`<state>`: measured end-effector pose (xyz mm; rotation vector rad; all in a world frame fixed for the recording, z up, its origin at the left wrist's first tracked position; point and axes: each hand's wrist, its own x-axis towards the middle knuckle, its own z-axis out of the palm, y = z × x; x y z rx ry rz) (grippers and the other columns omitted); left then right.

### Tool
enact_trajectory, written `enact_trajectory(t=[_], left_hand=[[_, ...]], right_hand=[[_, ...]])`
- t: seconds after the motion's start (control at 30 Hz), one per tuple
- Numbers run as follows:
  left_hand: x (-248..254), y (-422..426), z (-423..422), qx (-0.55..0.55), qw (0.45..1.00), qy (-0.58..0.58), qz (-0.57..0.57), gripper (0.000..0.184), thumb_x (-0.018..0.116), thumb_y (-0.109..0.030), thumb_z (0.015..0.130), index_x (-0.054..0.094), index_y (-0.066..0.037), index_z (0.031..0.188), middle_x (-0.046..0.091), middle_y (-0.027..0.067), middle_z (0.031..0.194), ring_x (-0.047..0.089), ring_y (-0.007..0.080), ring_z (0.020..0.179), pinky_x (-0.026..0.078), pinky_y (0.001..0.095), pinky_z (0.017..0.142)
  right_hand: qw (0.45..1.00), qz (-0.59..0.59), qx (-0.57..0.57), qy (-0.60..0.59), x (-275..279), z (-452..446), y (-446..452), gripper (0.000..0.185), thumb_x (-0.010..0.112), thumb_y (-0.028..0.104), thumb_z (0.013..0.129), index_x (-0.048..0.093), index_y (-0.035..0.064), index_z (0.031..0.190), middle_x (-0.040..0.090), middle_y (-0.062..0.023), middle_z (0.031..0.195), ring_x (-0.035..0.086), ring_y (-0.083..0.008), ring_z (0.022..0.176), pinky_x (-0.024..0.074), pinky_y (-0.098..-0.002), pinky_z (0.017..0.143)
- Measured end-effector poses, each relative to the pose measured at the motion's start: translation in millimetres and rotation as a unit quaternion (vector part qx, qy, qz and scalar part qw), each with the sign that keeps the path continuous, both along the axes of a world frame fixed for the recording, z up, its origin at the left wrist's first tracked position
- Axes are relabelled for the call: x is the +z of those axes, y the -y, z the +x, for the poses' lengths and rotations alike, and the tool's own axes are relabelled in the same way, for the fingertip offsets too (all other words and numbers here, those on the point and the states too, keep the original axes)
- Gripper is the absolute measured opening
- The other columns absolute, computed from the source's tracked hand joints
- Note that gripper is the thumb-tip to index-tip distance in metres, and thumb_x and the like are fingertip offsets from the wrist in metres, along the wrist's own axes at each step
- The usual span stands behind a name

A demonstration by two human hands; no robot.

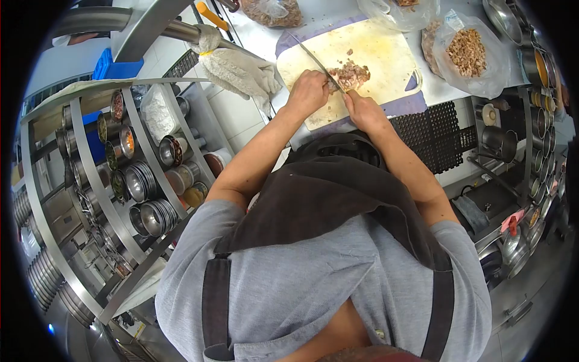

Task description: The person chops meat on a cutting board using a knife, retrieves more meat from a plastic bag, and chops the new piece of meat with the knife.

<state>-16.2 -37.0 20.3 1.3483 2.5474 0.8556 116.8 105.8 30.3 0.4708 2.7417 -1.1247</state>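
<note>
My right hand [365,112] is closed round the handle of a knife [313,58]. The blade slants up and to the left across a pale cutting board [386,51]. My left hand [309,93] is curled just left of the blade, its fingertips pressed on pieces of meat partly hidden beneath them. Chopped meat [354,75] lies in a loose heap on the board, right of the knife. Under the board spreads a purple cloth [413,107].
A plastic bag of diced meat [465,53] stands right of the board. Another filled bag [272,11] is at the top. A towel [238,71] hangs from a rail at left. Shelves with metal bowls [140,181] stand left; a black perforated mat [431,136] lies right.
</note>
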Motion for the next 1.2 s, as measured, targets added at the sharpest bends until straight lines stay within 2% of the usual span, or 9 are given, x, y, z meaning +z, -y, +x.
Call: enact_trajectory(t=[0.23, 0.3, 0.5, 0.57, 0.73, 0.93, 1.03, 1.1, 1.2], left_hand=[[9.2, -0.7, 14.5, 0.018, 1.0, -0.001, 0.012, 0.014, 0.067, -0.009, 0.078, 0.064, 0.002, 0.086, 0.065, 0.0186, 0.086, 0.06, 0.0367, 0.086, 0.049, 0.0439, 0.08], [2.6, -3.8, 18.6, 0.04, 0.998, -0.038, 0.006, 0.014, 0.067, -0.009, 0.078, 0.063, 0.002, 0.086, 0.063, 0.0182, 0.087, 0.058, 0.0362, 0.087, 0.049, 0.044, 0.08], [0.9, -3.6, 20.2, 0.035, 0.999, -0.04, 0.012, 0.011, 0.066, -0.007, 0.077, 0.062, 0.001, 0.084, 0.062, 0.0172, 0.088, 0.057, 0.0356, 0.087, 0.048, 0.0431, 0.08], [-0.2, -3.0, 19.5, 0.039, 0.998, -0.042, 0.008, 0.011, 0.065, -0.006, 0.078, 0.063, 0.001, 0.085, 0.062, 0.0171, 0.088, 0.057, 0.0356, 0.087, 0.048, 0.0431, 0.081], [-1.7, -3.8, 20.8, 0.06, 0.998, -0.029, 0.022, 0.012, 0.066, -0.006, 0.078, 0.064, 0.002, 0.086, 0.062, 0.0167, 0.088, 0.057, 0.0356, 0.088, 0.048, 0.0436, 0.083], [4.5, 1.1, 26.6, 0.058, 0.998, -0.027, 0.011, 0.015, 0.067, -0.008, 0.079, 0.064, 0.003, 0.09, 0.064, 0.0178, 0.099, 0.056, 0.0365, 0.097, 0.045, 0.0439, 0.087], [5.6, 4.8, 21.5, 0.061, 0.998, -0.011, 0.023, 0.016, 0.067, -0.009, 0.079, 0.066, 0.003, 0.09, 0.066, 0.0189, 0.096, 0.058, 0.0376, 0.094, 0.047, 0.045, 0.084], [5.8, 5.0, 16.3, 0.052, 0.998, 0.034, -0.008, 0.011, 0.062, -0.008, 0.081, 0.064, 0.002, 0.084, 0.065, 0.0192, 0.087, 0.058, 0.0368, 0.086, 0.047, 0.0458, 0.082], [-0.6, 5.2, 11.7, 0.048, 0.998, 0.011, 0.029, 0.013, 0.065, -0.01, 0.08, 0.066, 0.002, 0.082, 0.066, 0.019, 0.08, 0.061, 0.0391, 0.08, 0.048, 0.0479, 0.077]], right_hand=[[1.0, -0.004, 0.005, 0.001, 6.4, 1.0, -3.5, 0.035, 0.042, 0.035, 0.102, 0.055, 0.0028, 0.098, 0.063, -0.0286, 0.071, 0.062, -0.0475, 0.071, 0.0473, -0.0562, 0.066], [1.0, -0.003, 0.004, 0.006, 7.8, 3.4, -0.1, 0.035, 0.042, 0.035, 0.102, 0.055, 0.0026, 0.098, 0.063, -0.0288, 0.071, 0.062, -0.0476, 0.071, 0.0472, -0.0563, 0.066], [1.0, -0.01, 0.021, 0.018, 16.4, 36.6, -7.6, 0.034, 0.041, 0.034, 0.102, 0.056, 0.0031, 0.102, 0.063, -0.0302, 0.075, 0.061, -0.049, 0.076, 0.047, -0.0567, 0.069], [0.996, -0.011, 0.008, 0.091, 23.7, 47.8, -10.7, 0.035, 0.04, 0.034, 0.103, 0.057, 0.003, 0.105, 0.063, -0.0313, 0.078, 0.061, -0.0496, 0.081, 0.0462, -0.057, 0.072], [0.997, -0.047, -0.01, 0.064, 28.4, 57.6, -24.3, 0.037, 0.04, 0.035, 0.103, 0.058, 0.0021, 0.106, 0.063, -0.0317, 0.083, 0.06, -0.0499, 0.084, 0.045, -0.0569, 0.075], [0.996, -0.06, -0.034, 0.059, 36.3, 50.8, -28.3, 0.038, 0.041, 0.035, 0.103, 0.059, 0.0014, 0.103, 0.063, -0.0307, 0.084, 0.059, -0.05, 0.085, 0.0443, -0.0566, 0.074], [0.998, -0.045, -0.028, 0.043, 40.0, 49.0, -21.6, 0.038, 0.042, 0.035, 0.103, 0.059, 0.0012, 0.103, 0.063, -0.0307, 0.083, 0.059, -0.0499, 0.084, 0.0446, -0.0564, 0.073], [0.998, -0.042, -0.02, 0.044, 41.7, 50.2, -17.6, 0.037, 0.042, 0.035, 0.102, 0.059, 0.0011, 0.103, 0.063, -0.0307, 0.082, 0.06, -0.0498, 0.084, 0.0448, -0.0563, 0.073], [0.999, -0.04, -0.011, 0.031, 41.9, 50.7, -12.6, 0.037, 0.042, 0.035, 0.102, 0.059, 0.0009, 0.102, 0.063, -0.0307, 0.082, 0.06, -0.0493, 0.083, 0.0449, -0.0565, 0.073]])
